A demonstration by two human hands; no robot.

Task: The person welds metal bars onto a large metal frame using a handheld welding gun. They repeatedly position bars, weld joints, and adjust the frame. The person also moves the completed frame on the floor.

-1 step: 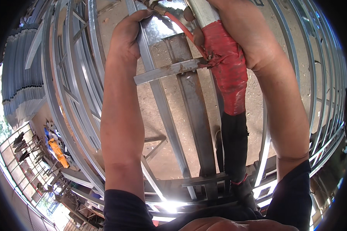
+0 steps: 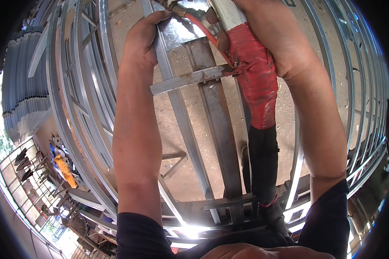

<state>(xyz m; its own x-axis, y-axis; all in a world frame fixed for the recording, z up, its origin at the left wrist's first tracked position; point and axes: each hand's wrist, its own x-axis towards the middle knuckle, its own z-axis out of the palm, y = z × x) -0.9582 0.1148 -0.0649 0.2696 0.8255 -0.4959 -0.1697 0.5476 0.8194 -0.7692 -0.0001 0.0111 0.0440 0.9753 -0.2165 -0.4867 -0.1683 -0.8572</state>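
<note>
My left hand is closed around a thin galvanized metal bar of a frame, its thumb lying over the bar's top face. My right hand grips a pale metal tool body, with fingertips showing on its left side. Red tape wraps the tool's lower part, and a thick black cable sleeve runs from it toward me. Beside the fingers passes a red hose. The tool's far end is out of the picture. A short flat crossbar lies across the bar and a darker steel beam.
Long metal frames stretch along the left, and more rails curve along the right. Stacked grey profiles stand at the far left. Below them are a wire-grid panel and an orange item. Bare ground shows between the bars.
</note>
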